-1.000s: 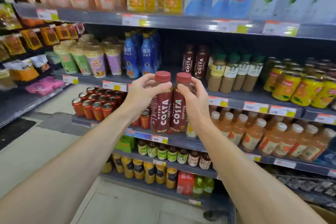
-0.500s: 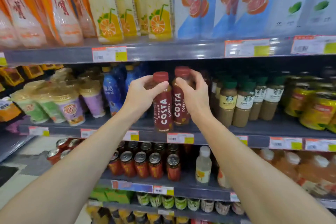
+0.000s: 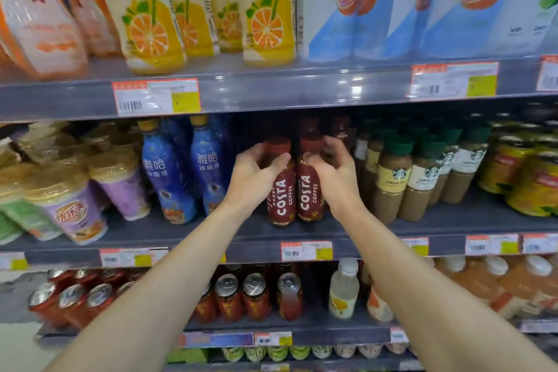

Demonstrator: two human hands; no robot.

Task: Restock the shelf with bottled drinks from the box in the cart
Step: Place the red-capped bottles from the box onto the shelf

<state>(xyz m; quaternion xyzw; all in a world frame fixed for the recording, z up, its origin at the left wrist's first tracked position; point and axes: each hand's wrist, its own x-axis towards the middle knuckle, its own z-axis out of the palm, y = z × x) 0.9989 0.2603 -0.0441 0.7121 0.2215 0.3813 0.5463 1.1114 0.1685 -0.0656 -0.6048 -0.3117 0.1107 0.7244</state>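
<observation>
Two dark red Costa Coffee bottles stand side by side on the grey middle shelf (image 3: 392, 246). My left hand (image 3: 253, 175) grips the left Costa bottle (image 3: 282, 196) near its neck. The right Costa bottle (image 3: 308, 193) is held the same way by my right hand (image 3: 333, 174). Both bottle bases rest on or just above the shelf board. More red-capped Costa bottles (image 3: 341, 130) stand in the dark behind them. The box and the cart are out of view.
Blue bottles (image 3: 169, 172) stand left of the gap, Starbucks bottles (image 3: 394, 178) right of it. Cups with gold lids (image 3: 69, 202) fill the far left. Juice cartons (image 3: 268, 9) sit on the shelf above, red cans (image 3: 255, 296) on the shelf below.
Both hands carried the two Costa bottles up and forward from mid-air into the gap on the middle shelf. The camera has come closer to the shelf.
</observation>
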